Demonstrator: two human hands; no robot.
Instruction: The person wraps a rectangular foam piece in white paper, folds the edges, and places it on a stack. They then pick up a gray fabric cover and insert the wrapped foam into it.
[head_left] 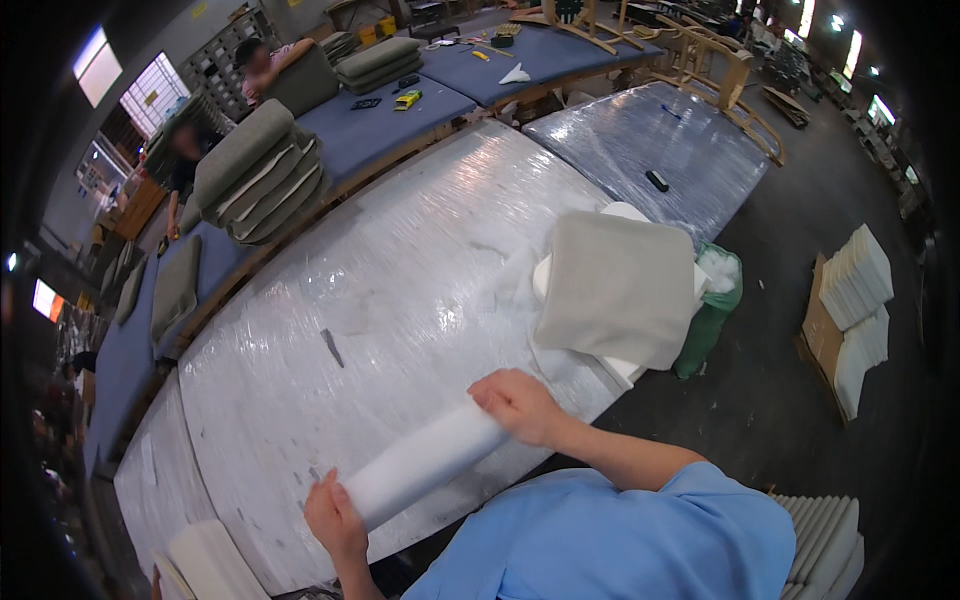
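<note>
Between my hands is a soft white sheet [425, 465], folded or curved, held low over the near edge of the plastic-covered table [400, 290]. Its exact kind is hard to make out; it looks like foam or padding. The fingers of my left hand [337, 512] are closed round its left end. My right hand [522, 408] grips the other end, farther right and higher in the view. Beyond my right hand lies a grey-beige fabric cushion piece [620, 285], on top of white padding pieces whose edges stick out.
A green sack [712, 310] with white filling leans by the table's right edge. White pads [857, 280] sit on the floor at right, more [825, 545] beside me. Grey cushions [262, 175] are stacked on blue tables [400, 130], with people behind. A dark scrap [332, 348] lies on the plastic.
</note>
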